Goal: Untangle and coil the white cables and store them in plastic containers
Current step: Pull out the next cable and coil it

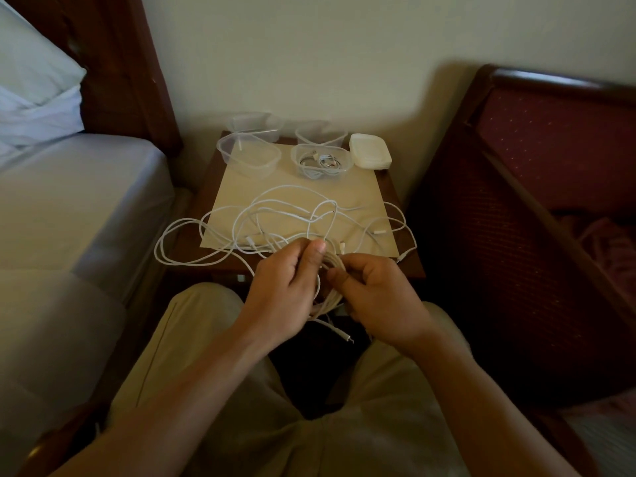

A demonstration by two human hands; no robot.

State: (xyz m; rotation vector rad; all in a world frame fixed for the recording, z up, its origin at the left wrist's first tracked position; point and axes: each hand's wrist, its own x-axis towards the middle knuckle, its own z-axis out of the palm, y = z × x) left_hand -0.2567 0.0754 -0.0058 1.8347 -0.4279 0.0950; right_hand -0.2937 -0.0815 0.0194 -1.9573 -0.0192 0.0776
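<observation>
Nearest the camera, above the lap in pale beige trousers [213,356], a small coil of white cable [328,287] is held between both hands. The left hand [287,287] is curled around the coil, with its thumb and fingertips pinching the strand that rises toward the table; the right hand [377,297] is closed on the opposite side of the same coil, thumb pressed against the loops. A free plug end [346,336] dangles just below the hands. Beyond them, the loose tangle of white cables [275,222] is spread over a cream paper sheet [344,187] on the dark wooden bedside table [409,259], with some loops hanging past the left edge. To coil well, the incoming strand would best be fed slowly, each turn laid beside the previous one and kept the same size, and knots in the tangle teased apart rather than pulled tight. Farther back, an empty clear plastic container [249,154] is seen beside a clear plastic container already holding coiled cables [321,161], a stack of white lids [370,151] is placed at the right, and more clear containers [253,122] are set against the wall.
</observation>
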